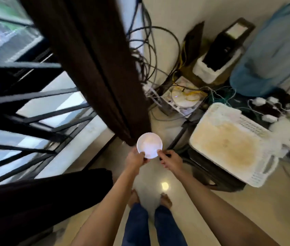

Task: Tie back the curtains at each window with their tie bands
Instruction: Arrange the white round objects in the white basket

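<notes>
Currently both of your hands are held out low in front of you, over the pale glossy floor (247,210), and between them is a small white dish (149,145). Your left hand (137,158) pinches the dish's near-left rim, thumb on top and fingers curled beneath. Your right hand (170,159) pinches the near-right rim with thumb and forefinger. Its other fingers are curled, and something dark shows by them that is too blurred to name.

The dark brown curtain (96,59) hangs just beyond the dish. It runs in long gathered folds from the top of the view down to its lower end, which sits right behind the dish's far rim; whether the two touch cannot be told. The curtain hangs at the right edge of the window (34,103), where black grille bars cross the panes on the left. A second dark curtain (34,201) fills the near left, beside your left forearm.

To the right of the brown curtain, a tangle of cables (149,50) drops along the wall to the floor. Further right stands a black box in white foam (220,55), with a blue fabric bundle (274,50) at the far right. Nearer you on the right lies a white plastic basket (229,148) with a yellowed face. Your bare feet (133,197) stand below the dish.
</notes>
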### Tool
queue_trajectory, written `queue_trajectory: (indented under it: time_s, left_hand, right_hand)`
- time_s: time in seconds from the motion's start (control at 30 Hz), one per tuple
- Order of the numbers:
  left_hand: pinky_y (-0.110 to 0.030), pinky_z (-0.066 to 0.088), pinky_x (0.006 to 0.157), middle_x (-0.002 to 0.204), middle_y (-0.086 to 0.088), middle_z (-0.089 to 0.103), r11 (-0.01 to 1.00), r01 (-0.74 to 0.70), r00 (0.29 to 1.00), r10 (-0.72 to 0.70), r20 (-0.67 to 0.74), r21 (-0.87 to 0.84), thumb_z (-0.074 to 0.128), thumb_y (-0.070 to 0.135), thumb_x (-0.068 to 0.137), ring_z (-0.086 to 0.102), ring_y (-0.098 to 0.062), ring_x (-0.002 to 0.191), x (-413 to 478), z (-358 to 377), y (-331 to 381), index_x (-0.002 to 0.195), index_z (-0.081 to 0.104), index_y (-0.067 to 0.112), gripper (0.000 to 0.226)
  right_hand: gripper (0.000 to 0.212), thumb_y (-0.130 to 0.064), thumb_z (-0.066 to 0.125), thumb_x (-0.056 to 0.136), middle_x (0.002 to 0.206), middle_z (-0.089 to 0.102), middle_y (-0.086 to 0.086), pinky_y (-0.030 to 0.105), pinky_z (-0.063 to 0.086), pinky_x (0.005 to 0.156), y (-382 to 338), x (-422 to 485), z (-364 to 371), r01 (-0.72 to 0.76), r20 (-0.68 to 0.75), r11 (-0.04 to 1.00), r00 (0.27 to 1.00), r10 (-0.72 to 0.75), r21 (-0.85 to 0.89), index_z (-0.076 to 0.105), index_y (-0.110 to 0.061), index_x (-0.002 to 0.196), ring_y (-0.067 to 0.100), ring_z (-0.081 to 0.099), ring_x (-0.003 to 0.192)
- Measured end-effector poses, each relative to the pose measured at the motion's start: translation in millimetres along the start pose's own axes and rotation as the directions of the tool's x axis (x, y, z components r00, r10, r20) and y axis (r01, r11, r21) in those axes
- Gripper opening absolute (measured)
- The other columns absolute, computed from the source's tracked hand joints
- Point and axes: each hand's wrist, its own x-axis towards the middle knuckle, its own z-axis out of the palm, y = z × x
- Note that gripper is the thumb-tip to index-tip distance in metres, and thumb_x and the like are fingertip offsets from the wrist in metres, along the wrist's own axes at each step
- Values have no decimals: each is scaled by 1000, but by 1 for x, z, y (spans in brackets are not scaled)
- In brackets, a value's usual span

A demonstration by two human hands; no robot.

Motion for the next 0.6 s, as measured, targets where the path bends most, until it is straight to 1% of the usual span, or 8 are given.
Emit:
queue_trajectory:
  time_s: [0.07,0.17,0.23,0.3,0.4,0.47,0.5,0.6]
  left_hand:
    - [-18,51,43,122,-20,57,1000,-24,997,24,69,-2,52,2,89,64,-31,90,-12,29,14,131,48,6,42]
    - [-28,56,57,123,-14,56,996,-74,988,66,137,58,52,2,88,62,-33,100,-28,69,35,129,49,9,42]
    - [-33,57,67,123,-12,52,990,-98,977,76,197,103,51,0,88,59,-34,106,-39,97,50,132,47,8,44]
    - [-32,56,66,121,-12,50,976,-141,957,91,275,166,48,-2,89,56,-34,109,-48,124,64,134,45,8,46]
    - [-26,54,55,130,-14,49,951,-207,926,115,360,228,46,-3,91,55,-38,114,-54,165,74,136,43,8,47]
    - [-24,55,53,132,-16,50,945,-222,922,123,368,240,51,4,92,60,-36,108,-55,191,74,137,42,12,47]
    - [-25,56,56,129,-16,53,950,-211,924,116,366,232,54,10,93,64,-33,100,-56,200,74,137,40,14,47]
    - [-30,57,70,103,-12,65,964,-159,931,74,358,214,56,25,94,68,-22,84,-59,232,70,133,41,13,44]
  right_hand:
    - [43,-53,69,77,69,69,5,34,53,63,-1,-6,-33,7,-54,999,999,-4,52,63,-14,94,16,61,58]
    - [37,-46,69,80,69,68,6,26,48,53,-4,-11,-75,-15,-120,986,992,35,163,61,-13,96,14,56,50]
    - [34,-38,70,81,69,68,6,28,49,55,-2,-12,-101,-2,-152,972,988,39,237,59,-11,98,15,56,49]
    - [32,-33,70,81,76,71,10,34,55,63,0,-10,-124,17,-189,967,981,33,255,56,-12,100,17,60,52]
    - [24,-26,63,84,95,70,12,36,57,70,4,-5,-154,28,-266,974,963,33,224,53,-12,101,21,67,62]
    - [22,-20,60,85,96,70,15,34,57,70,8,-2,-175,34,-324,961,944,60,276,56,-7,101,20,67,64]
    - [22,-17,59,85,95,70,17,31,56,66,9,1,-183,32,-341,948,937,82,317,58,-5,103,17,66,61]
    - [28,-13,57,84,94,70,18,26,52,62,15,12,-212,40,-395,913,909,135,405,60,-1,109,13,64,58]
